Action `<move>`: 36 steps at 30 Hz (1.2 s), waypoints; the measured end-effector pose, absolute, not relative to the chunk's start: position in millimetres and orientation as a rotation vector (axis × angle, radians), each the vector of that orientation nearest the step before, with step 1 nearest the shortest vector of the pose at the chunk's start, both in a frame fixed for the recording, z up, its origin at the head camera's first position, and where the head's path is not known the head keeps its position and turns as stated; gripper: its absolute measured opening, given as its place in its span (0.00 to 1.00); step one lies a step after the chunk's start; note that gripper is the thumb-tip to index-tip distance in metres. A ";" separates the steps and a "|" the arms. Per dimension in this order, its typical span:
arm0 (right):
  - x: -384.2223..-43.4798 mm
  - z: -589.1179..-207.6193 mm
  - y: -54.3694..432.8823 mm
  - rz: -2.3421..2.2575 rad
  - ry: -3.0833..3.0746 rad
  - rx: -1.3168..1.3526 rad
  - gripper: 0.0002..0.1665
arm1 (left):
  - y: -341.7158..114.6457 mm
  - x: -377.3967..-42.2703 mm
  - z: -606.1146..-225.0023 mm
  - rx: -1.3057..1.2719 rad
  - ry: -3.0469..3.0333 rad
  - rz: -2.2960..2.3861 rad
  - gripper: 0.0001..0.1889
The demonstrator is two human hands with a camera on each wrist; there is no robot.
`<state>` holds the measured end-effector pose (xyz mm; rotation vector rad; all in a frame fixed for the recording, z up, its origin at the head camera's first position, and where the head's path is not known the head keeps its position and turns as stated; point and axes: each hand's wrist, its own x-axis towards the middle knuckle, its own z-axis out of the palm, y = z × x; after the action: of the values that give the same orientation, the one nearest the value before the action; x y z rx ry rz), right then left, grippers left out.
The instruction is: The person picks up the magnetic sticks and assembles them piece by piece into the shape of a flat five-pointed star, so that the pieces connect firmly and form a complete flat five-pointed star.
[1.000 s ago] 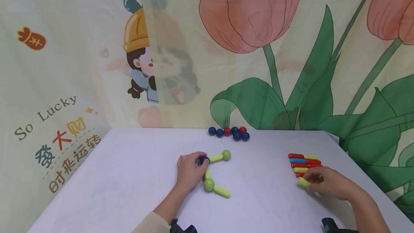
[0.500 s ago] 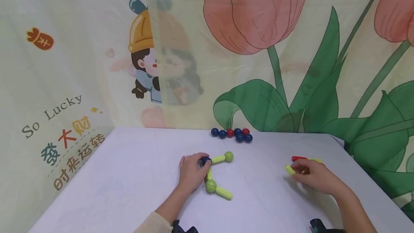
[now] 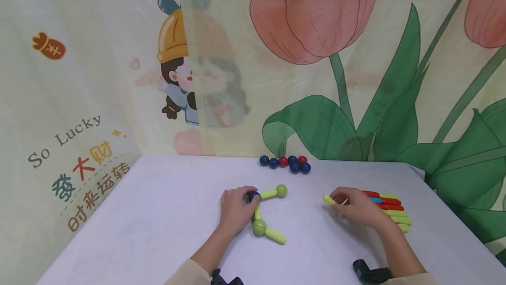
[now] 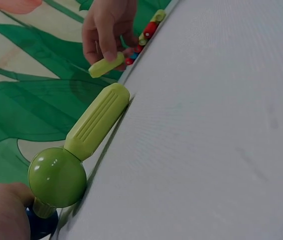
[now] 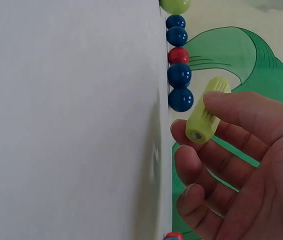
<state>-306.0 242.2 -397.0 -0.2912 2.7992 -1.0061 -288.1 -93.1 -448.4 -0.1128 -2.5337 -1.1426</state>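
My left hand (image 3: 236,210) grips a dark blue ball (image 3: 254,196) at the bend of a joined piece on the white table. From that ball one light green rod (image 3: 269,194) runs right to a green ball (image 3: 281,190). Another rod leads toward me to a second green ball (image 3: 259,227), from which a further light green rod (image 3: 275,236) sticks out. Right of this piece, my right hand (image 3: 357,206) pinches a loose light green magnetic rod (image 5: 206,112) between thumb and fingers. In the right wrist view a small metal disc shows in the rod's end.
Several blue and red balls (image 3: 283,162) lie at the table's back edge. Under and beyond my right hand, red, blue and light green rods (image 3: 395,213) lie in a stack of rows, partly hidden. A printed cloth (image 3: 221,34) hangs behind the white table (image 3: 158,223).
My right hand has lifted the light green rod from beside the rod rows and carried it left toward the joined piece. The left hand keeps its hold on the blue ball.
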 end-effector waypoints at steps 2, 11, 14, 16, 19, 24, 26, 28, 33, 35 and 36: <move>-308.1 -398.9 237.2 -1.016 2.802 -0.280 0.18 | -92.8 -287.8 -448.1 -0.115 -2.534 -1.143 0.12; -319.2 -407.7 210.6 -1.106 2.780 -0.250 0.18 | -91.9 -287.0 -446.7 -0.113 -2.536 -1.146 0.13; -321.9 -411.0 200.6 -1.125 2.775 -0.243 0.18 | -91.9 -286.7 -446.9 -0.112 -2.537 -1.148 0.12; -323.6 -413.1 193.8 -1.140 2.777 -0.248 0.17 | -92.1 -286.6 -447.5 -0.115 -2.536 -1.144 0.12; -325.2 -414.7 184.1 -1.158 2.781 -0.256 0.16 | -92.6 -287.2 -448.3 -0.119 -2.531 -1.136 0.12; -324.1 -417.1 172.0 -1.136 2.801 -0.258 0.13 | -92.3 -287.5 -447.6 -0.118 -2.530 -1.147 0.12; -323.4 -419.0 169.3 -1.124 2.809 -0.262 0.12 | -92.2 -287.6 -447.2 -0.116 -2.532 -1.149 0.12; -322.8 -420.5 166.9 -1.116 2.818 -0.269 0.11 | -92.5 -287.6 -447.2 -0.112 -2.537 -1.146 0.12; -321.1 -421.8 160.4 -1.112 2.834 -0.307 0.11 | -93.2 -287.7 -448.0 -0.119 -2.541 -1.142 0.12; -320.1 -422.3 158.5 -1.110 2.838 -0.317 0.11 | -93.3 -287.8 -448.5 -0.126 -2.548 -1.141 0.12; -319.6 -422.6 157.7 -1.107 2.841 -0.321 0.11 | -93.4 -287.8 -448.7 -0.130 -2.551 -1.142 0.12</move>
<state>-319.6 157.7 -422.6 -0.3213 2.8411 -1.1072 -287.8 -93.4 -448.7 -0.1304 -2.5510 -1.1424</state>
